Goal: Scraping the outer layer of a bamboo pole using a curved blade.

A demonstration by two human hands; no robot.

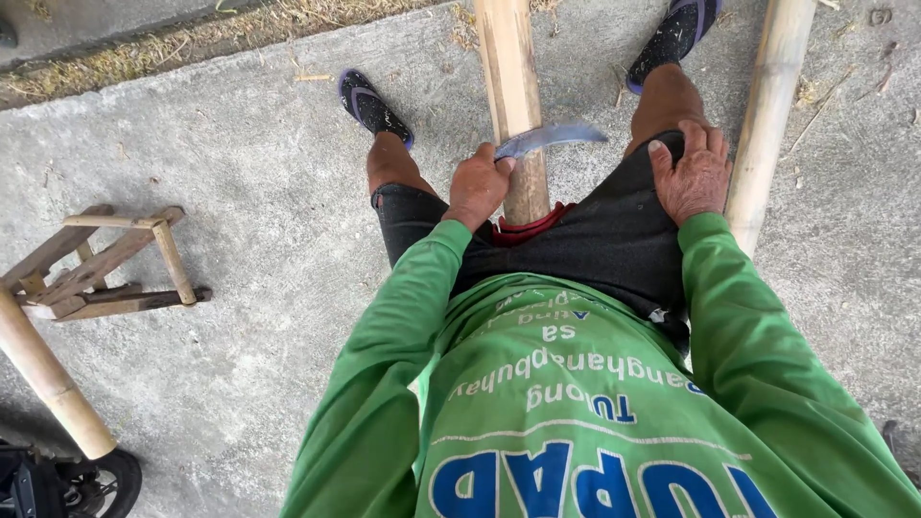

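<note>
A: Where is the split pale bamboo pole (511, 77)?
B: Between the knees, long axis running straight away from the body, near end tucked against the black shorts (595, 245).
A: Nearer hand?
B: Left hand (477, 187), closed round the handle of the curved grey steel knife (552, 137), blade laid crosswise over the pole. Right hand (693, 177) well off to the side, open, flat on the thigh, gripping nothing.
A: Hidden?
B: Knife handle buried in the fist; pole's far end cut off by the top edge. Cannot tell whether the blade bites in.
</note>
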